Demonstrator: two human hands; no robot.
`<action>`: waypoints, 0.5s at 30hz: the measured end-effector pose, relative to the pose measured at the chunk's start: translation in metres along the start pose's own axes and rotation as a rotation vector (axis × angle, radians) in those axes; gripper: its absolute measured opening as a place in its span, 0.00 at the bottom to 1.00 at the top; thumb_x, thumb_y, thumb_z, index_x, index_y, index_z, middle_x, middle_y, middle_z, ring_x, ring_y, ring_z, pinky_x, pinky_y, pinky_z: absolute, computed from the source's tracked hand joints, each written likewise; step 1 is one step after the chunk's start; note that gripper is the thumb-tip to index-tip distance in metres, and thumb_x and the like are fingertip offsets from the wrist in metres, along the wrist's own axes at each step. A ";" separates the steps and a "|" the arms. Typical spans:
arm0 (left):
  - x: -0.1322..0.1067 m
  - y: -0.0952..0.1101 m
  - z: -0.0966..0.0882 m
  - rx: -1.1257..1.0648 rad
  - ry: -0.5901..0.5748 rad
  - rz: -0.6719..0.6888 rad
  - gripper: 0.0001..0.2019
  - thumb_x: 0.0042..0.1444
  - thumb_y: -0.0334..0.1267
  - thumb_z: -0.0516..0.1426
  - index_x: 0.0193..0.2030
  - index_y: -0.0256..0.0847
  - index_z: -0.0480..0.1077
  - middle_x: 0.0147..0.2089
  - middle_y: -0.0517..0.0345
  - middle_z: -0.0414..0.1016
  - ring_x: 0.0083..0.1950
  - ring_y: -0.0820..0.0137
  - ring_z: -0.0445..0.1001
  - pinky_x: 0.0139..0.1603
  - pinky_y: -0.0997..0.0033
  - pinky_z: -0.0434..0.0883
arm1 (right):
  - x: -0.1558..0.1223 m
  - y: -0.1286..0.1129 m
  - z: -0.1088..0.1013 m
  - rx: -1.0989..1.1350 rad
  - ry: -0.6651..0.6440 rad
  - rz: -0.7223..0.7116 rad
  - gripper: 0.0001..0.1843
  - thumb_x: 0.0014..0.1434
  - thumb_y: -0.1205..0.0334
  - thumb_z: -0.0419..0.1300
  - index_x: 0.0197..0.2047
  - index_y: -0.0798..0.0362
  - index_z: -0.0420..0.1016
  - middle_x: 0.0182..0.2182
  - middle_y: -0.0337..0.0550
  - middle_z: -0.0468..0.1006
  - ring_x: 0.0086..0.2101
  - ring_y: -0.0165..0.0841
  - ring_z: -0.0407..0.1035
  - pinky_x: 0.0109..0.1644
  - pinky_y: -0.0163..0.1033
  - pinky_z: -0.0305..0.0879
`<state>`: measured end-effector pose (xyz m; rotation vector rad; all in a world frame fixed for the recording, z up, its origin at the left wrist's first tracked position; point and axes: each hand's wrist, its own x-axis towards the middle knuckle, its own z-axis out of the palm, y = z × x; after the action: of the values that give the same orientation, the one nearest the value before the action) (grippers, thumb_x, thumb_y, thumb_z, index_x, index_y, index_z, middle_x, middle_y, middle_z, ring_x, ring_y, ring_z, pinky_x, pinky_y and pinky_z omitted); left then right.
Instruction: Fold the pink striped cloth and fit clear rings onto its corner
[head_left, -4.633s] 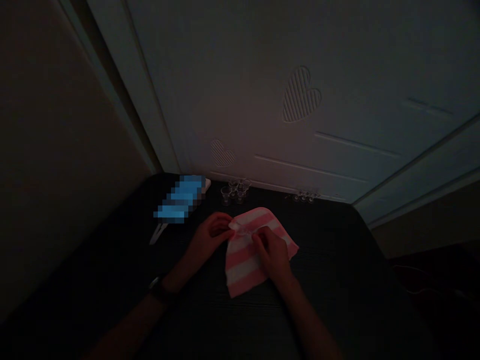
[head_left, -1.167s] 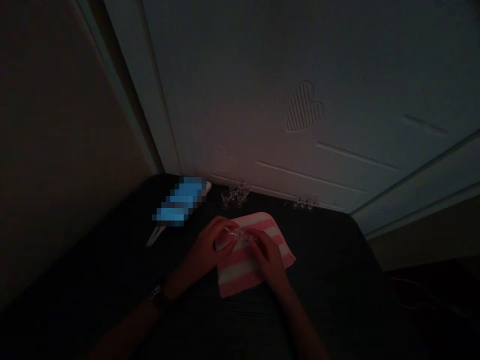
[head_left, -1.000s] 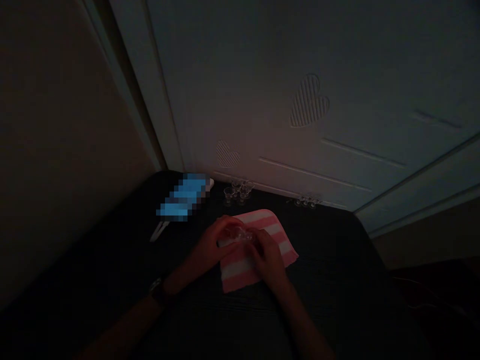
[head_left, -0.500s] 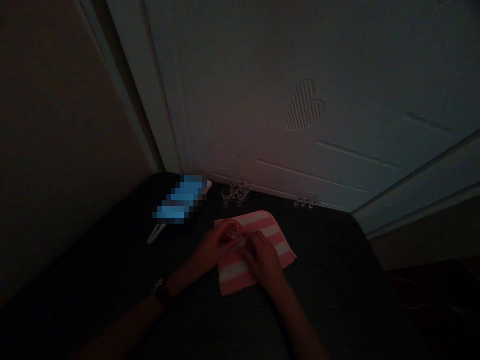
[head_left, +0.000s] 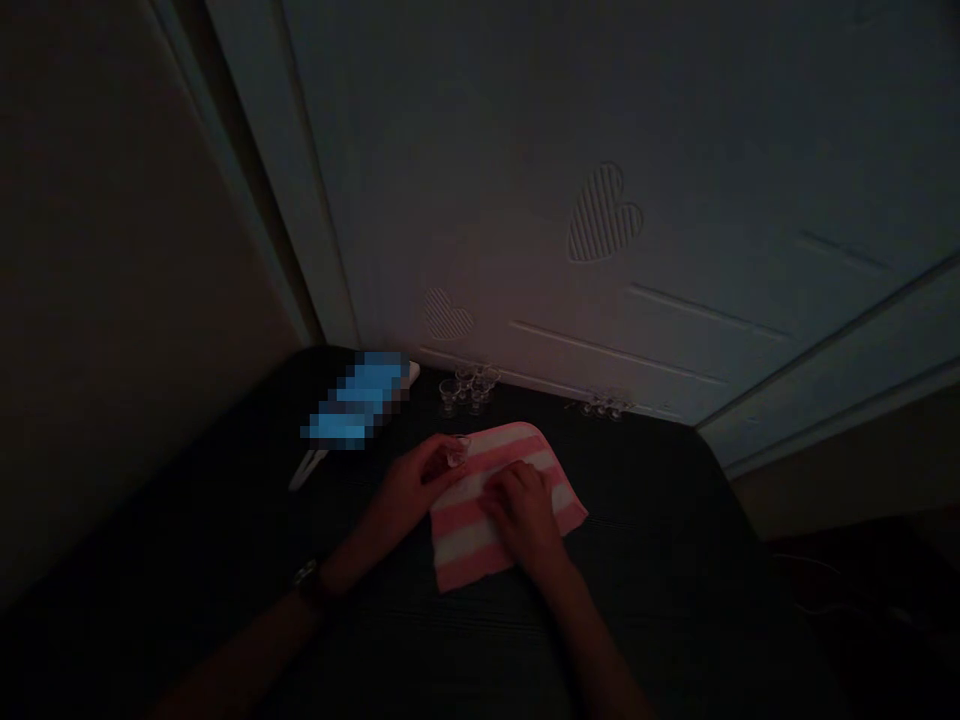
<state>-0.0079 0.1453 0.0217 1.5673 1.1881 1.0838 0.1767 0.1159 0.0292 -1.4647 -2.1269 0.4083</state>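
Observation:
A small clear stemmed cup (head_left: 457, 452), of glass or plastic, is pinched in my left hand (head_left: 411, 482) over the left edge of a pink-and-white striped cloth (head_left: 465, 542). Above the middle of that cloth is my right hand (head_left: 523, 508), its fingers bent inward towards the thumb. Whatever it may hold is hidden in the dim light. The two hands are apart, and the cup touches only the left one.
Several clear stemmed cups (head_left: 469, 390) stand behind the cloth by the white panel (head_left: 480, 180). More small clear pieces (head_left: 607, 404) lie to their right. A phone-like device (head_left: 360, 400) with a blurred bright screen and a strap lies left on the dark table (head_left: 375, 640).
My left hand has drawn left and away from the right, taking the clear cup with it. My right hand has stayed nearly in place over the cloth.

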 end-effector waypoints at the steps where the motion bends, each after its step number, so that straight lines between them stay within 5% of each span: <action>1: 0.000 0.000 0.000 -0.016 -0.007 -0.002 0.13 0.50 0.40 0.57 0.42 0.40 0.66 0.42 0.55 0.73 0.42 0.66 0.73 0.43 0.64 0.70 | 0.000 -0.001 0.001 -0.012 -0.008 0.001 0.05 0.54 0.65 0.58 0.36 0.52 0.70 0.36 0.42 0.70 0.41 0.36 0.62 0.48 0.43 0.53; 10: -0.001 0.004 -0.002 -0.024 0.005 -0.012 0.15 0.50 0.40 0.56 0.45 0.41 0.66 0.44 0.54 0.73 0.44 0.65 0.73 0.45 0.62 0.70 | 0.002 -0.001 0.006 -0.123 0.009 0.086 0.02 0.56 0.67 0.53 0.33 0.52 0.67 0.32 0.42 0.71 0.38 0.37 0.63 0.44 0.43 0.55; 15: -0.002 0.005 -0.003 0.001 -0.005 -0.004 0.16 0.51 0.41 0.56 0.47 0.41 0.65 0.43 0.55 0.72 0.42 0.66 0.73 0.44 0.63 0.71 | 0.001 0.018 -0.007 -0.188 0.202 0.176 0.12 0.55 0.67 0.52 0.44 0.55 0.65 0.43 0.51 0.68 0.43 0.41 0.60 0.46 0.46 0.57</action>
<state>-0.0097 0.1425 0.0269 1.5666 1.1879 1.0761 0.1945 0.1237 0.0255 -1.7283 -1.9254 0.1181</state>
